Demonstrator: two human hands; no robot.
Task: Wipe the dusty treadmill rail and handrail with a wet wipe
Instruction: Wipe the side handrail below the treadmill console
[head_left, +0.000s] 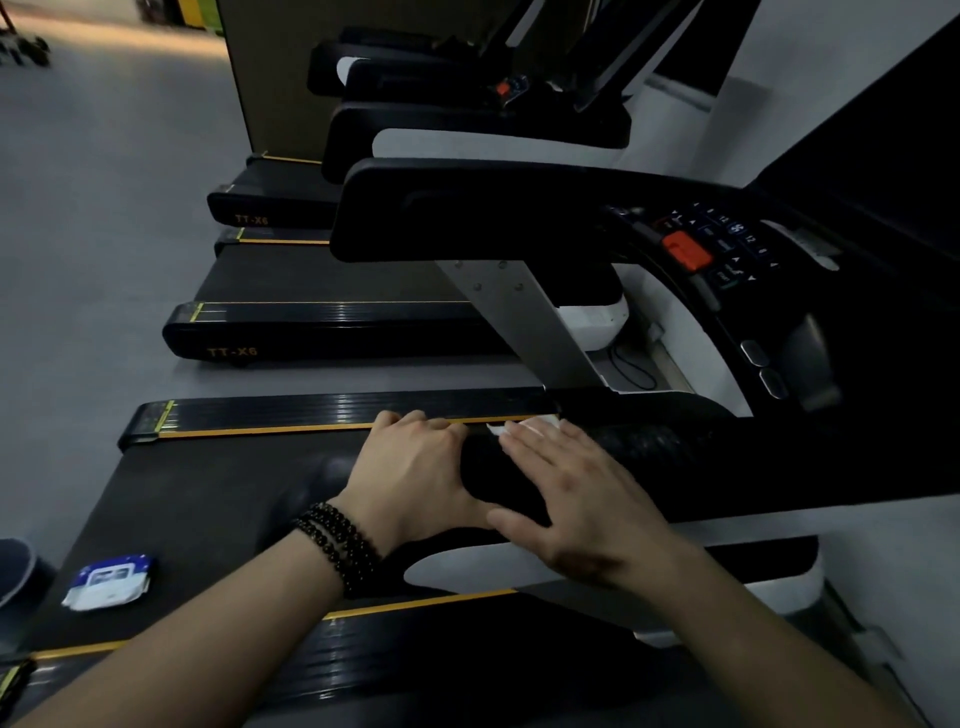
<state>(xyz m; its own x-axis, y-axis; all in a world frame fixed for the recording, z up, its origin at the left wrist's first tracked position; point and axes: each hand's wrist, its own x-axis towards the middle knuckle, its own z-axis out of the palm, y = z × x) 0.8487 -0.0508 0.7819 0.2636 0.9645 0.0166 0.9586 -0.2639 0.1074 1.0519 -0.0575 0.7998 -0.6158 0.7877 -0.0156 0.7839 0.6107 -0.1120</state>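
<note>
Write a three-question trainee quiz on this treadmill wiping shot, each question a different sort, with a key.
1. True or false: the wet wipe lies under the right hand on the handrail.
2. Where is the wipe packet? A) on the console B) on the treadmill belt, left of the hands C) in the left hand
3. Fill in: the left wrist wears a dark beaded ____.

Key:
1. True; only the wipe's white edge shows past the fingertips.
2. B
3. bracelet
</note>
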